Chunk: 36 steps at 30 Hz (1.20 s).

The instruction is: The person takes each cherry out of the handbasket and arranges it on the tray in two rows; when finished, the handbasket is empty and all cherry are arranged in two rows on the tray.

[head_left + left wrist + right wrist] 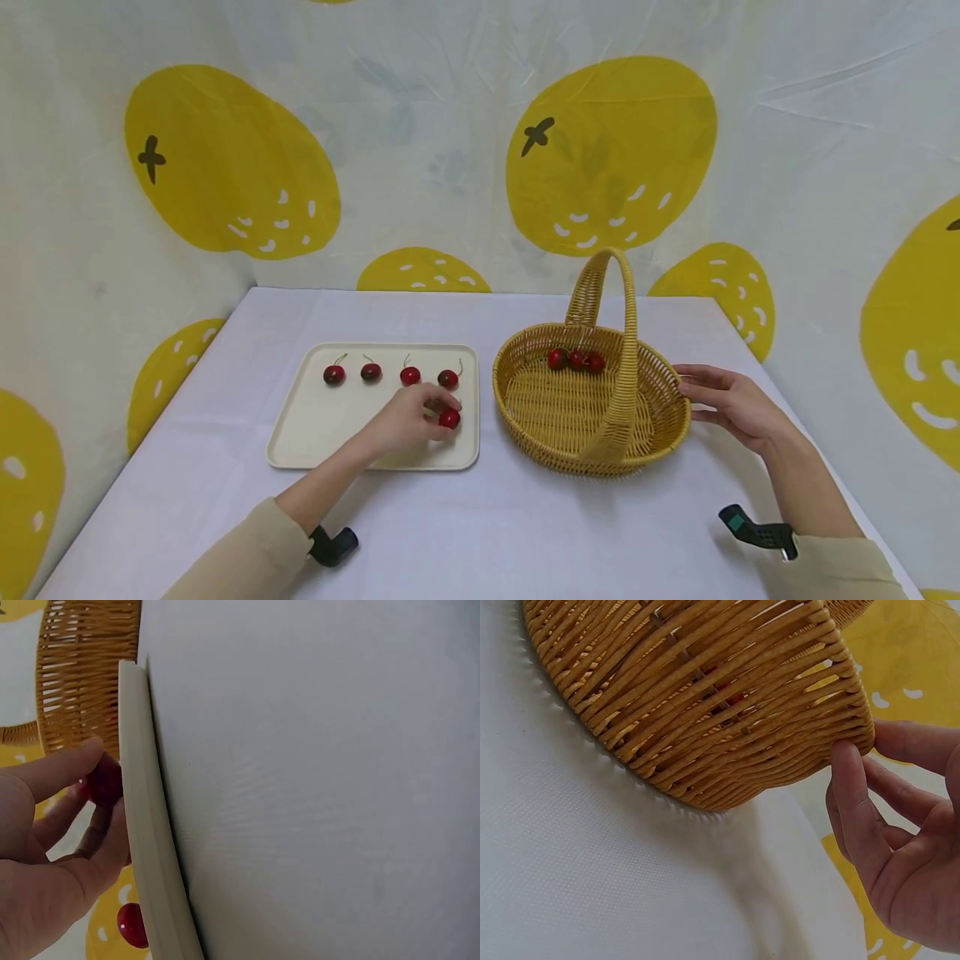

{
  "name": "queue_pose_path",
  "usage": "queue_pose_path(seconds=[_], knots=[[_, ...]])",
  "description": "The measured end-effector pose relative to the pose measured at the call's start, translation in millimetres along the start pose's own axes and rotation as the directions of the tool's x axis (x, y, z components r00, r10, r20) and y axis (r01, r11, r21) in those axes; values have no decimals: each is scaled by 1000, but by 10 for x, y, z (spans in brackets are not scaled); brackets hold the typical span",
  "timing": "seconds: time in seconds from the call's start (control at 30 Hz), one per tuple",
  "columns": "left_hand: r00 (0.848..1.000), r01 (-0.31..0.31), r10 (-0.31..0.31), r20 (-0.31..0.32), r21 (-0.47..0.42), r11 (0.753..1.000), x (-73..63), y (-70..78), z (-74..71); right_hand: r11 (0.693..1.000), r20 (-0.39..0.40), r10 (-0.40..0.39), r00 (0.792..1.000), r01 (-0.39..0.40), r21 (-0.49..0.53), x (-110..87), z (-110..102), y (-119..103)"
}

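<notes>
In the head view my left hand (pixel 408 417) is over the right part of a cream tray (pixel 300 442). Its thumb and fingers pinch a red cherry (pixel 449 417); in the left wrist view that cherry (pixel 105 782) appears just behind the tray rim (pixel 146 795). Several dark red cherries with stems, one of them a cherry (pixel 334 374) at the left end, lie in a row across the tray. My right hand (pixel 738 404) holds the right rim of a wicker basket (pixel 517 433) between its fingertips (pixel 847 761). Three cherries (pixel 576 360) sit together inside, near the back wall.
The basket's tall arched handle (pixel 628 333) rises over its right half. A white cloth (pixel 465 533) covers the table, and a curtain (pixel 450 125) with yellow fruit prints hangs behind and at the sides. Black wrist cameras are strapped below both hands.
</notes>
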<state>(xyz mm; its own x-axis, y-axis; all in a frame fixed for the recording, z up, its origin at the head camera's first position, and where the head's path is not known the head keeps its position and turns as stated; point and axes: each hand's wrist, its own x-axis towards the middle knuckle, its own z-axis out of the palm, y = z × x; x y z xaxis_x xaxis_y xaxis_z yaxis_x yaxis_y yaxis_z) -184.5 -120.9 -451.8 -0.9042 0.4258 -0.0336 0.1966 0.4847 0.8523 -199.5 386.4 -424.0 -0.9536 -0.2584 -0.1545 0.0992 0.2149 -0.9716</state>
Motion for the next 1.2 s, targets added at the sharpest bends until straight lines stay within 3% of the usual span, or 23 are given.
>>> queue_pose_path(seconds=[0.17, 0.37, 0.6, 0.83, 1.2], knots=[[1000, 11, -10, -17, 65, 998, 7, -6, 1, 1000, 11, -9, 1000, 9, 11, -3, -8, 1], [999, -32, 33, -7, 139, 990, 25, -15, -10, 1000, -2, 10, 1000, -10, 2, -5, -1, 0], [998, -67, 66, 14, 159, 985, 52, -33, 15, 1000, -1, 13, 1000, -13, -3, -11, -5, -2], [999, -47, 46, 12, 179, 983, 48, -12, 24, 1000, 4, 10, 1000, -10, -2, -5, -7, -2], [998, -66, 63, 23, 157, 985, 31, 25, -8, 1000, 0, 14, 1000, -14, -8, 1, -7, -3]])
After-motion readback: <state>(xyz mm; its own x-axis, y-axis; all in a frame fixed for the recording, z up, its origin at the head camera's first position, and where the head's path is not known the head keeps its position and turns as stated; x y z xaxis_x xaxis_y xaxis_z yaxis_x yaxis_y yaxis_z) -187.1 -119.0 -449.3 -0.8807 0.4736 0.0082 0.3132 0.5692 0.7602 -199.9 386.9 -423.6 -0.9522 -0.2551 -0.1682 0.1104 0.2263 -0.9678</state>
